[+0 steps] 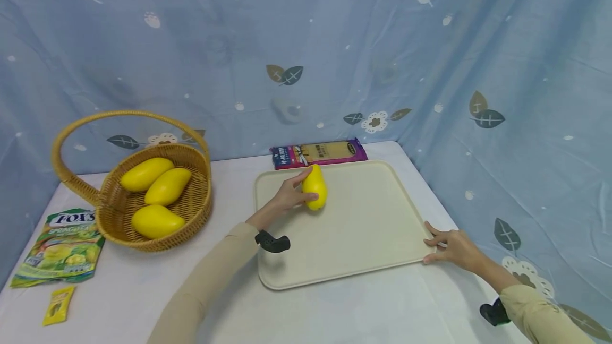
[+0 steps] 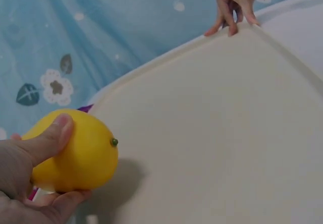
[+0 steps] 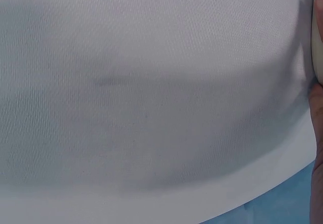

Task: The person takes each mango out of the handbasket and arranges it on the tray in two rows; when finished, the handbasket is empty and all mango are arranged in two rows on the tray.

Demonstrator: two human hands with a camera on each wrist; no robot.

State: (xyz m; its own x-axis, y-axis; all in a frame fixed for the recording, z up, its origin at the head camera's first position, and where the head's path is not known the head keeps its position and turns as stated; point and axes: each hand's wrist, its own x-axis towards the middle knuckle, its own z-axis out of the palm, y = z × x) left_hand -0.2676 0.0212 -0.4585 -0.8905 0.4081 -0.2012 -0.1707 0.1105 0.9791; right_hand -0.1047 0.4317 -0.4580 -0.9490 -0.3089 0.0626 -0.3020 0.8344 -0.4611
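Over the back left part of a cream tray (image 1: pixel 358 232), my left hand (image 1: pixel 288 194) holds a yellow mango (image 1: pixel 315 189). In the left wrist view the thumb lies across the mango (image 2: pixel 88 151), fingers under it, and its green stem end faces the tray; a shadow falls on the tray beside it. My right hand (image 1: pixel 456 249) grips the tray's near right corner, with fingers spread along the rim. The right wrist view catches only a sliver of that hand (image 3: pixel 317 118) at its right edge.
At the left stands a wicker basket (image 1: pixel 203 211) with a tall handle and three mangoes (image 1: pixel 158 222). Beside it lie a FOX'S candy bag (image 1: pixel 64 248) and a small yellow packet (image 1: pixel 59 306). A purple noodle packet (image 1: pixel 317 154) lies behind the tray, before a blue curtain (image 1: pixel 215 41).
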